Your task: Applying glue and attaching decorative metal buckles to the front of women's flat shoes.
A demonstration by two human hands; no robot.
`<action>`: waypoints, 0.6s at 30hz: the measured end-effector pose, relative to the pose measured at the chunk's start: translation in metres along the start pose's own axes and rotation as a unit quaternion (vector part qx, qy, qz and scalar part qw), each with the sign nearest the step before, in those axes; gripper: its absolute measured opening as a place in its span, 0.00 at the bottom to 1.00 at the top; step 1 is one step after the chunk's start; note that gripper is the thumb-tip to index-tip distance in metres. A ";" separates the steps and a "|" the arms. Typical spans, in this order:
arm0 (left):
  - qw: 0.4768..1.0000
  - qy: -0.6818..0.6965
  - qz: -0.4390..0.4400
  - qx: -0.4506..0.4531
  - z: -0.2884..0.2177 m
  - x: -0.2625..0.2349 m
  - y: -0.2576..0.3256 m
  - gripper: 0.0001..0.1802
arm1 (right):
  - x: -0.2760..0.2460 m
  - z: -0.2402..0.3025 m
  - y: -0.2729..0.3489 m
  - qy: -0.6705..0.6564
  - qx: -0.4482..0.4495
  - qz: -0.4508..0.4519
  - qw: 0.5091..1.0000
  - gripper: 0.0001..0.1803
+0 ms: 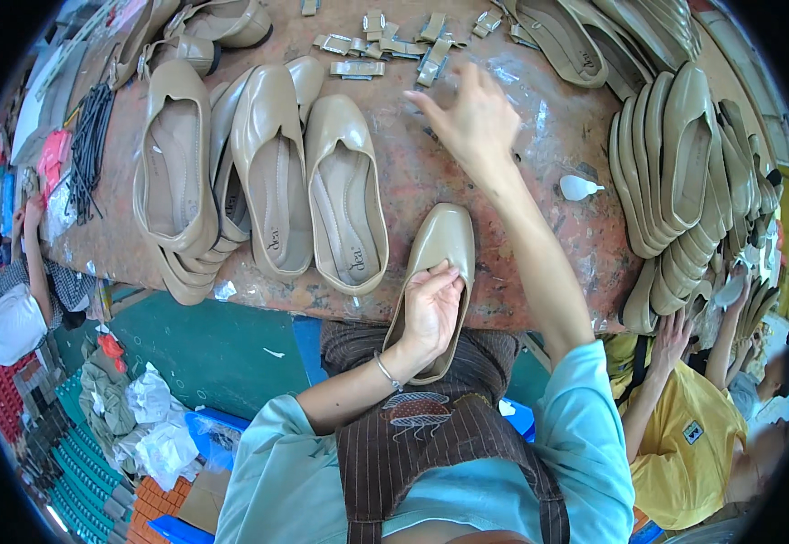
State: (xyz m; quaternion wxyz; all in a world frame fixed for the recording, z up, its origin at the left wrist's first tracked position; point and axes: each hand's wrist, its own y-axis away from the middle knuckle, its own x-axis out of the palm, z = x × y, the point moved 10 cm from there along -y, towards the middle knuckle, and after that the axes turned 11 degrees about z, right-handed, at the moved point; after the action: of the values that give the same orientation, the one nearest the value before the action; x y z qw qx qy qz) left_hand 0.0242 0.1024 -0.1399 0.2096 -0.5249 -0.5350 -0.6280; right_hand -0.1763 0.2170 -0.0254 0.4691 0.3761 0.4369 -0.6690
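Left hand [430, 308] is clamped on a beige flat shoe [444, 245], fingers curled over its near side at the mouth, thumb underneath, wrist wearing a thin bracelet. That shoe lies toe-away at the near edge of the desk [412, 172], its heel hanging off the edge over the person's striped apron [412, 444]. Right hand [476, 122] is up and out over the middle of the desk, fingers spread apart and holding nothing, fingertips just short of the scatter of small metal buckles [385, 45] at the far side.

To the left of the held shoe, 2 more beige flats [308, 172] sit side by side, toes away, with a further overlapping bunch [177, 172] beyond them. A bundle of dark cords [91, 145] lies at the desk's left end. On the right, a long stack of beige shoes [684, 172] stands on edge, packed tight. A small white teardrop bottle [580, 188] lies just beside the right forearm. Lower right, another person in a yellow shirt [684, 444] reaches a hand [671, 335] up to the desk edge beneath that stack.
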 end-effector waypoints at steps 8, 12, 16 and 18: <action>0.999 -0.009 -0.012 -0.047 0.009 -0.003 0.004 0.07 | 0.010 -0.050 0.020 -0.228 0.080 0.060 0.968 0.11; 0.999 -0.014 -0.006 -0.042 0.000 -0.001 0.003 0.05 | 0.011 -0.085 0.112 -0.532 0.215 0.185 0.797 0.10; 0.998 -0.017 -0.028 -0.051 0.000 0.001 -0.001 0.06 | -0.028 -0.118 0.164 -0.344 0.274 0.105 0.892 0.13; 0.999 -0.014 -0.014 -0.044 -0.002 -0.001 -0.004 0.07 | -0.040 -0.114 0.168 -0.265 0.255 0.104 0.924 0.14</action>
State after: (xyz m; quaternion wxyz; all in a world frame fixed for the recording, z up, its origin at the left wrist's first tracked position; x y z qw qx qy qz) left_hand 0.0210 0.1019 -0.1424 0.1705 -0.5347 -0.5170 -0.6463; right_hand 0.0066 0.3060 -0.0661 0.5230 0.3355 0.0703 -0.7804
